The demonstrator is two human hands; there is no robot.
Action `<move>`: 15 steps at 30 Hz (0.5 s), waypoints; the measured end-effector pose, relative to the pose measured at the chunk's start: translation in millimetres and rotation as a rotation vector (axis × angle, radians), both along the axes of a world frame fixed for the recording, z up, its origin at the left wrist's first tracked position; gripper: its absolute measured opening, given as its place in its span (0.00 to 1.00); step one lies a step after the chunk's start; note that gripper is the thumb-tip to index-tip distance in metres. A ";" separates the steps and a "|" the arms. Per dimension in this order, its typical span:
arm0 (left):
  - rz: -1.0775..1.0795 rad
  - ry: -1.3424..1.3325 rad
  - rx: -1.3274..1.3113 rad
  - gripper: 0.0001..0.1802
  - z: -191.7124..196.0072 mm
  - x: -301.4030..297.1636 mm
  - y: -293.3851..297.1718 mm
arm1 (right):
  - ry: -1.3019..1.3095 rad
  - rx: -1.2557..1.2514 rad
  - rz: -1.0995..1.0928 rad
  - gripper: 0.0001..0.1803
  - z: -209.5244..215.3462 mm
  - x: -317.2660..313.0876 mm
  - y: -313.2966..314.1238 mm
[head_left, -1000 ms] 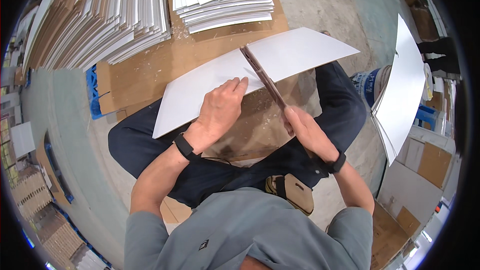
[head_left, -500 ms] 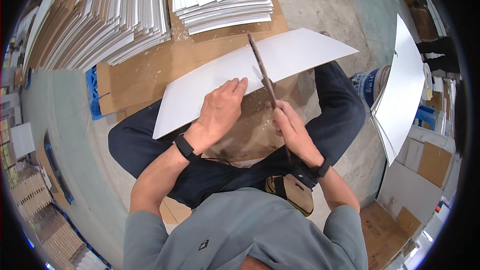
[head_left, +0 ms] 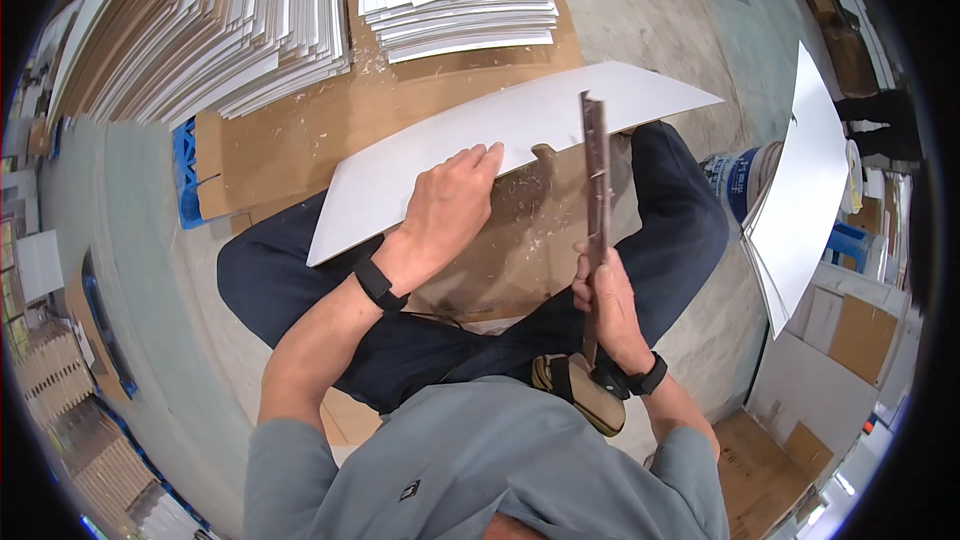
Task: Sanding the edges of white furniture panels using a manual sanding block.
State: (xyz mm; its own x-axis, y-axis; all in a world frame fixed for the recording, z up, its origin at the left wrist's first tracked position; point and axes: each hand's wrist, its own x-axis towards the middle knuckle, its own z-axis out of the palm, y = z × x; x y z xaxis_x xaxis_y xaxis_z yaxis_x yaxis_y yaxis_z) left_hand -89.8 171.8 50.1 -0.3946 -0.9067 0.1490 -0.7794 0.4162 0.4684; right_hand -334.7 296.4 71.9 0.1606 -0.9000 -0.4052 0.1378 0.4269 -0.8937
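A long white board [head_left: 400, 165] lies slantwise across my lap, its right end beyond my right knee. My left hand [head_left: 450, 202] is closed over its near edge, fingers together on the white face, thumb not clear to see. A small brownish notch-like spot [head_left: 543, 151] shows at that edge, right of these fingers. In my right hand [head_left: 609, 305] is a long, narrow dark-brown bar [head_left: 595, 170], perhaps a flat file, gripped near its lower end. It points away from me, its far end over the board; I cannot tell whether they touch.
Beyond the board, stacks of white-faced sheets [head_left: 457, 15] and brown-and-white sheets [head_left: 215, 25] stand on cardboard [head_left: 270, 175] strewn with shavings. At right, white sheets [head_left: 800, 200] lean by a blue-and-white bucket [head_left: 735, 180]. A person's dark-clad legs [head_left: 880, 130] show farther right.
The bar in my right hand has swung right and come back from the board's edge, baring the notch-like spot. My left hand stays at nearly the same place on the board.
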 end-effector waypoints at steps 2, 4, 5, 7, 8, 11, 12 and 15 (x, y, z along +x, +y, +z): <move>-0.002 0.003 -0.009 0.21 -0.3 -0.1 0.0 | -0.025 -0.029 -0.020 0.27 1.0 1.8 -9.3; 0.000 -0.001 0.008 0.20 0.1 -1.0 0.1 | 0.018 -0.031 0.021 0.24 -1.8 9.4 -24.9; 0.001 -0.031 0.029 0.20 0.3 -1.3 0.0 | 0.051 -0.007 0.021 0.22 -4.4 15.0 -33.1; 0.017 0.007 -0.020 0.20 1.4 -2.5 0.8 | 0.062 -0.038 0.070 0.21 -12.6 28.0 -48.7; 0.009 -0.023 0.015 0.20 2.1 -2.4 0.2 | 0.067 -0.085 0.096 0.20 -16.9 33.1 -54.6; 0.010 -0.038 0.038 0.19 5.9 -1.0 -4.4 | 0.077 -0.002 0.079 0.22 -22.5 35.3 -57.4; -0.001 -0.020 0.007 0.18 7.9 1.4 -9.7 | 0.013 0.009 0.058 0.24 -22.4 32.2 -55.9; -0.022 -0.039 -0.017 0.14 15.7 15.3 -37.3 | 0.048 0.050 0.021 0.28 -10.2 19.8 -32.0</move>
